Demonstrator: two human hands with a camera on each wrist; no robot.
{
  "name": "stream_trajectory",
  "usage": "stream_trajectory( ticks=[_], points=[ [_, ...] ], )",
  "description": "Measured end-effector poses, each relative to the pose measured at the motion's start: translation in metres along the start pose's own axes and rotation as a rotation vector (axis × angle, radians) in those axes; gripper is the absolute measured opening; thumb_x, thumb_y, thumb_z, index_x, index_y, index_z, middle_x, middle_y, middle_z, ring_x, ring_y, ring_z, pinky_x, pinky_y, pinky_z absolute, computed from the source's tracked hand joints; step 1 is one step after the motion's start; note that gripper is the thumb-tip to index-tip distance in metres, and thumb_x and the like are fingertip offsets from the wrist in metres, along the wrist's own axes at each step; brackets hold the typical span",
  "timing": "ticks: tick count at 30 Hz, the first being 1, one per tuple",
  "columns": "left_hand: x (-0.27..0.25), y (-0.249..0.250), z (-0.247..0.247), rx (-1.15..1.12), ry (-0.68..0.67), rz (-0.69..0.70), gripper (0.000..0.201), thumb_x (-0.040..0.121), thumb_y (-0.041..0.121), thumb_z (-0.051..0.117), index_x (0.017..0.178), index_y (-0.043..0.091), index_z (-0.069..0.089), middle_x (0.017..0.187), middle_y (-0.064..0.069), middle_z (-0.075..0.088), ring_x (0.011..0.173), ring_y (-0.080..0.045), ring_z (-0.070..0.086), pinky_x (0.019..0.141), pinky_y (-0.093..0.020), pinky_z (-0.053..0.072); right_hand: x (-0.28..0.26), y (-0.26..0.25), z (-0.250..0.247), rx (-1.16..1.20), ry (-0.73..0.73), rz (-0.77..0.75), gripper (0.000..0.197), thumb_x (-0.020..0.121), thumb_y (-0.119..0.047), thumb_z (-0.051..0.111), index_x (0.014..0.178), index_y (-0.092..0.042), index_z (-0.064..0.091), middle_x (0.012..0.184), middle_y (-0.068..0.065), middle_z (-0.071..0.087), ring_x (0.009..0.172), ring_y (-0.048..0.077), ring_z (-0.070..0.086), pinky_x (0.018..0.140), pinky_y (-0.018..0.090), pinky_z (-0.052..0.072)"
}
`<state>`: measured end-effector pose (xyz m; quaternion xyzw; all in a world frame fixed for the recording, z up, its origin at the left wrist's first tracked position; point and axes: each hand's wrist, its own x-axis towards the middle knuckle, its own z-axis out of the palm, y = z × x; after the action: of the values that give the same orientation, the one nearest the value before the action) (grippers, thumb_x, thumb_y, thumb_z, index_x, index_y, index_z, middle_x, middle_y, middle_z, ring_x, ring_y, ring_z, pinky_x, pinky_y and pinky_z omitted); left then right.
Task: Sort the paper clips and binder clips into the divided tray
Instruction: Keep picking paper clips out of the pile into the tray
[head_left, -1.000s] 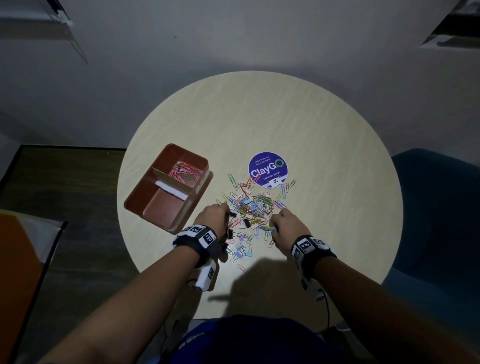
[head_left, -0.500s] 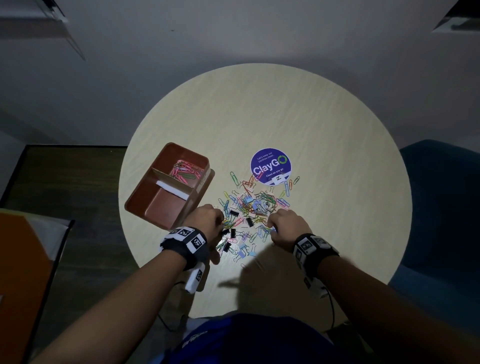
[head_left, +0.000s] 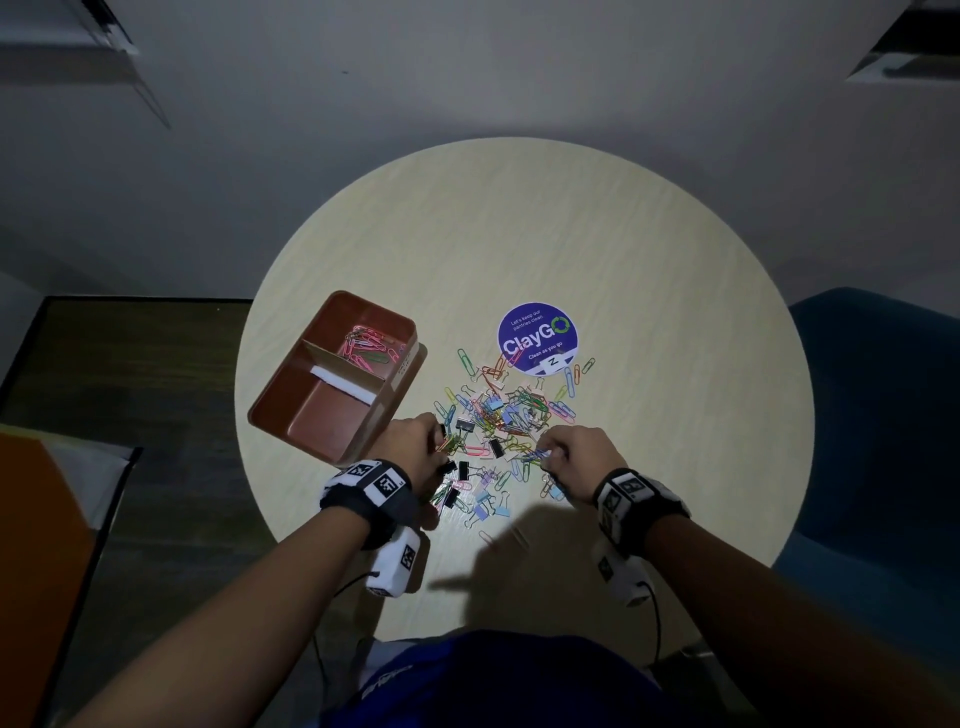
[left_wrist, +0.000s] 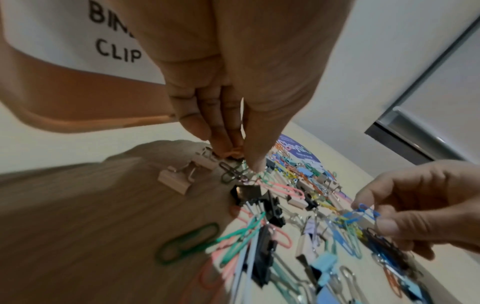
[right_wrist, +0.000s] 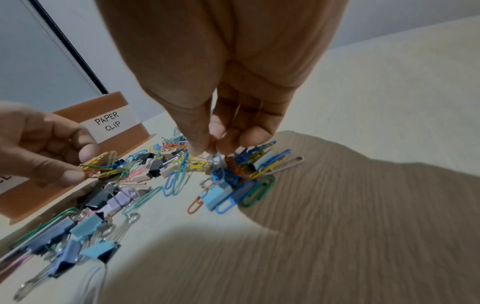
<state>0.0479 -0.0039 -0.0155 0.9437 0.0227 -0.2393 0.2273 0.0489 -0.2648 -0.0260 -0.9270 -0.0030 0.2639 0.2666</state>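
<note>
A brown divided tray (head_left: 291, 415) stands at the table's left; its far compartment holds several coloured paper clips (head_left: 368, 349), and the near one looks bare. A mixed pile of paper clips and binder clips (head_left: 501, 415) lies beside it. My left hand (head_left: 439, 441) is at the pile's left edge and pinches a bunch of paper clips (right_wrist: 101, 167). My right hand (head_left: 548, 454), at the pile's near right edge, pinches blue paper clips (left_wrist: 363, 211). Black binder clips (left_wrist: 262, 201) lie between the hands.
A round purple sticker (head_left: 537, 338) is stuck on the round pale table (head_left: 649, 312) beyond the pile. Tray labels read "PAPER CLIP" (right_wrist: 109, 121) and partly "BIN CLIP" (left_wrist: 114, 35). A blue chair (head_left: 883, 415) is on the right, with dark floor on the left.
Both hands stay at the near edge of the pile, fingers working in the clips. The left hand has shifted slightly to the left, closer to the tray.
</note>
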Motion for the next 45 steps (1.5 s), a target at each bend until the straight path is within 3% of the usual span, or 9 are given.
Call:
stream_trajectory(
  ticks=[4,8,13,18,22,27,32,36,45],
  points=[
    [-0.001,-0.003,0.000,-0.042,-0.033,-0.017,0.026,0.083,0.026,0.074,0.104,0.027,0.059,0.094,0.006,0.063,0.086,-0.015,0.060,0.069,-0.025,0.045,-0.003,-0.002,0.002,0.026,0.003,0.008,0.023,0.088,-0.011,0.052,0.089,-0.022,0.072,0.082,-0.003,0.065,0.079,0.020,0.065,0.072,0.032,0.057],
    [-0.003,-0.006,0.002,-0.011,0.003,-0.030,0.020,0.086,0.035,0.072,0.099,0.021,0.068,0.091,0.003,0.064,0.082,-0.015,0.058,0.069,-0.024,0.043,-0.007,-0.003,0.001,0.041,0.015,-0.020,0.018,0.085,-0.011,0.050,0.080,-0.023,0.064,0.074,-0.002,0.064,0.072,0.023,0.064,0.066,0.033,0.056],
    [-0.009,-0.011,0.005,-0.023,0.062,0.013,0.018,0.094,0.028,0.059,0.108,0.020,0.068,0.099,-0.002,0.071,0.085,-0.018,0.062,0.075,-0.025,0.047,-0.015,-0.004,0.004,0.181,0.068,0.001,0.008,0.080,-0.011,0.060,0.075,-0.016,0.061,0.072,0.000,0.064,0.071,0.021,0.060,0.060,0.024,0.045],
    [-0.014,-0.005,-0.002,-0.112,0.085,0.100,0.007,0.095,0.023,0.059,0.098,0.024,0.065,0.095,0.004,0.063,0.085,-0.013,0.056,0.070,-0.024,0.037,-0.021,-0.003,0.008,0.510,0.106,0.048,0.019,0.078,0.001,0.058,0.062,-0.008,0.060,0.096,-0.004,0.072,0.091,0.010,0.069,0.073,0.032,0.059],
    [-0.016,-0.005,-0.005,-0.220,0.079,0.084,0.004,0.093,0.028,0.064,0.089,0.026,0.064,0.093,0.008,0.062,0.085,-0.011,0.055,0.068,-0.025,0.037,-0.025,-0.010,0.005,0.634,0.055,0.090,0.013,0.079,0.005,0.057,0.067,0.001,0.053,0.086,0.006,0.075,0.080,0.012,0.072,0.056,0.028,0.053],
    [-0.020,0.000,-0.006,-0.371,0.090,0.044,0.009,0.097,0.028,0.057,0.088,0.025,0.060,0.080,0.011,0.065,0.072,-0.009,0.058,0.060,-0.023,0.039,-0.026,-0.016,0.004,0.681,0.047,0.106,0.010,0.084,0.000,0.053,0.076,-0.004,0.057,0.068,0.012,0.067,0.060,0.024,0.066,0.059,0.035,0.052],
    [-0.018,0.009,-0.008,-0.633,0.074,-0.012,0.014,0.102,0.023,0.047,0.094,0.018,0.059,0.084,0.004,0.073,0.055,0.002,0.055,0.051,-0.021,0.038,-0.025,-0.021,0.003,0.863,-0.003,0.249,0.011,0.092,-0.003,0.048,0.084,-0.008,0.055,0.072,0.019,0.057,0.055,0.025,0.052,0.051,0.033,0.043],
    [-0.018,0.016,-0.011,-0.800,0.001,-0.082,0.015,0.104,0.017,0.045,0.099,0.011,0.059,0.078,-0.004,0.066,0.061,-0.011,0.060,0.043,-0.017,0.040,-0.023,-0.026,-0.002,1.085,-0.055,0.362,0.017,0.096,0.002,0.039,0.093,-0.007,0.053,0.075,0.020,0.056,0.053,0.023,0.048,0.048,0.027,0.035],
    [-0.023,0.014,-0.013,-0.846,-0.125,-0.101,0.013,0.096,0.006,0.058,0.103,0.017,0.062,0.080,-0.008,0.068,0.073,-0.024,0.064,0.076,-0.045,0.058,-0.026,-0.033,-0.013,1.148,-0.105,0.361,0.034,0.086,0.013,0.034,0.109,0.006,0.059,0.088,0.025,0.066,0.071,0.034,0.067,0.067,0.040,0.057]
  ],
)
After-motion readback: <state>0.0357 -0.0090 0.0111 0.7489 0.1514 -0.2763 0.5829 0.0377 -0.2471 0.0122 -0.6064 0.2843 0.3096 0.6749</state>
